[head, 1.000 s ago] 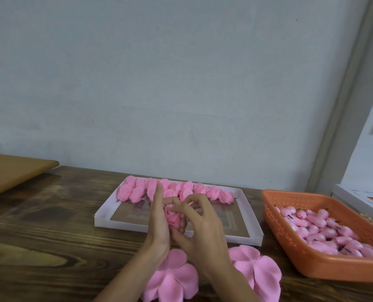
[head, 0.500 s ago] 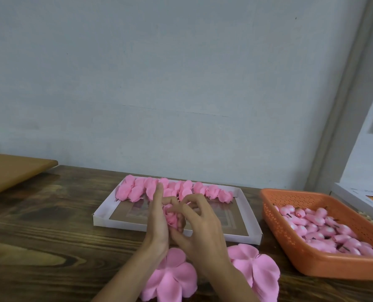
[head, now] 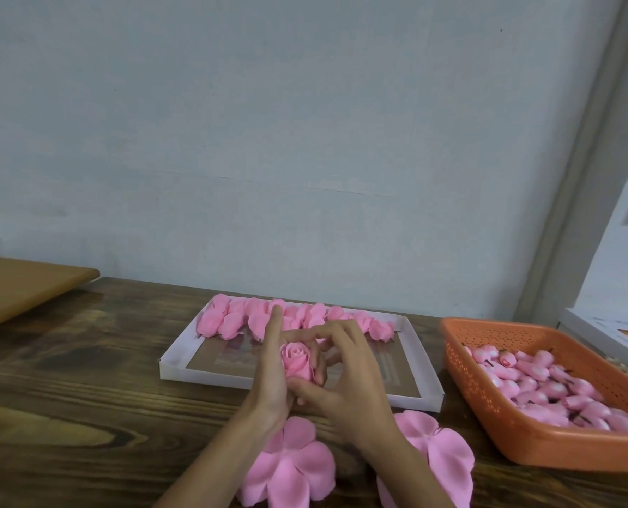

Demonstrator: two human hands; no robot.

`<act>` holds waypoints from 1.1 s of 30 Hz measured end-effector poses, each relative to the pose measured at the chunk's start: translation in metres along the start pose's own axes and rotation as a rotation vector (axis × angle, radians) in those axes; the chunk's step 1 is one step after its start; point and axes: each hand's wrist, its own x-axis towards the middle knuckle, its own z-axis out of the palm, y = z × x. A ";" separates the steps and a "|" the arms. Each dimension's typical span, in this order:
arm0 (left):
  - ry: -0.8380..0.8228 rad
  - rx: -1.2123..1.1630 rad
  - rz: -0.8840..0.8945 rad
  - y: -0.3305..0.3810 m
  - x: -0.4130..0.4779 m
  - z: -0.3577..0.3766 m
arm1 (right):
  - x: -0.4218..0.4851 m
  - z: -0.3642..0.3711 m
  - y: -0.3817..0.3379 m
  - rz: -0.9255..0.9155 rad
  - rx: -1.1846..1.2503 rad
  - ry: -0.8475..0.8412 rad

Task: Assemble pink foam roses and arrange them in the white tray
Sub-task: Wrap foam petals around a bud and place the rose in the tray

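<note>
Between the fingers of both hands, in the head view, a pink foam rose (head: 297,362) is being held upright, its spiralled face tilting toward the camera. The left hand (head: 270,384) is cupping it from the left, with the index finger (head: 274,324) pointing straight up past the bloom while its other fingers are curling behind. The right hand (head: 353,383) is arching its fingers (head: 336,330) over the top and pressing its thumb in at the base. Both hands are thus gripping the one rose, likely to squeeze the outer petals snug round the core before it is set down.

Just beyond the fingertips, the white tray (head: 430,377) is lying on the wooden table (head: 85,397). A row of finished roses (head: 232,319) is lining its far edge, with bare floor showing nearer the fingers, probably room for the next row. Beneath the wrists, two flat petal pieces (head: 290,467) are lying spread, within easy reach for the next wrap. Well to the right of the right hand's fingers, an orange basket (head: 488,416) is holding a heap of pink buds (head: 547,383), apparently the stock of cores.

Printing is showing on the tray floor and on a white box (head: 598,333) past the basket, but it is too blurred for reading, and no brand can be made out.
</note>
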 end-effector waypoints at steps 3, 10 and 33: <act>0.014 0.017 -0.011 0.001 -0.003 0.001 | 0.001 -0.003 0.001 -0.012 -0.028 -0.042; 0.017 0.200 0.054 0.001 -0.005 0.003 | 0.006 -0.019 0.006 -0.120 -0.171 -0.187; -0.014 0.370 -0.043 0.001 -0.013 0.012 | 0.011 -0.025 0.010 0.053 -0.120 -0.336</act>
